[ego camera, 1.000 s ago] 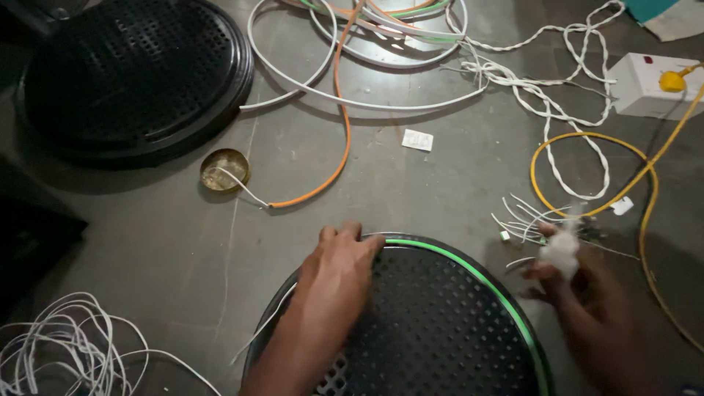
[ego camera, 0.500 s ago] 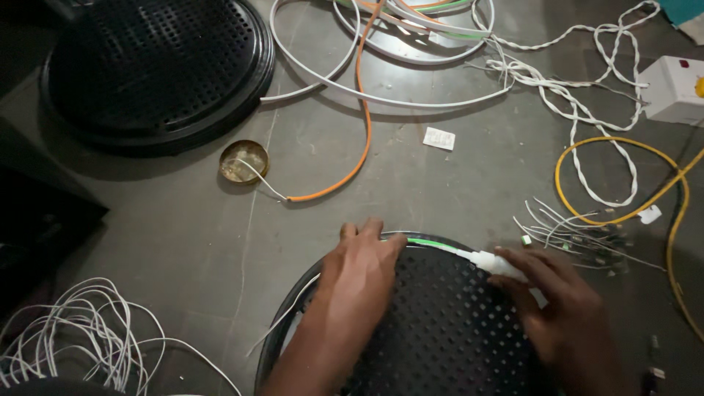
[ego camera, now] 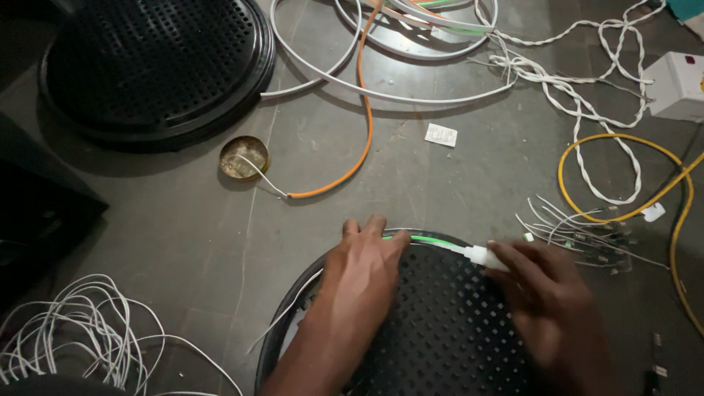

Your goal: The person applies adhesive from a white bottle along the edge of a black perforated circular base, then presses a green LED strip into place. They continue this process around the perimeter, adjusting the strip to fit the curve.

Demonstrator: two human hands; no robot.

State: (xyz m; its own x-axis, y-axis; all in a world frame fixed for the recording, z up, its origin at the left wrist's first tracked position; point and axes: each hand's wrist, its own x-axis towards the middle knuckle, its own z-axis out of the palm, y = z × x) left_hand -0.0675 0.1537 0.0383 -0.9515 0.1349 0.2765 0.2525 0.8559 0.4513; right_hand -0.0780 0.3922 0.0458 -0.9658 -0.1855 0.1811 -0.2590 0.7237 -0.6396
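Resting hand: left hand (ego camera: 364, 268) lies flat on the near round black perforated panel (ego camera: 433, 337), fingers together and stretched to its far rim, fingertips pressing on the glowing green strip light (ego camera: 429, 240) that runs along that edge.
Right hand: right hand (ego camera: 546, 293) is blurred over the panel's right side; thumb and fingers are pinched on the small white end connector (ego camera: 484, 256) of the strip, just inside the rim.
Panel edge: far rim shows as a thin green-lit arc between the two hands; its left side has a thin white wire (ego camera: 282, 317) trailing off onto the grey floor (ego camera: 183, 235).
Room left: bare floor lies beyond the rim up to a round brass cap (ego camera: 243, 157) and an orange cable (ego camera: 352, 158); a loose bundle of white wires (ego camera: 81, 330) sits well apart at lower left.
Room right: tight; a fan of thin stripped wires (ego camera: 579, 229) lies near the right hand, with a yellow cable loop (ego camera: 623, 176) beyond.
Far edge: second black perforated round panel (ego camera: 154, 66) at upper left, white coiled tubing (ego camera: 396, 81) at top centre, and a white box (ego camera: 678, 84) at the right border.
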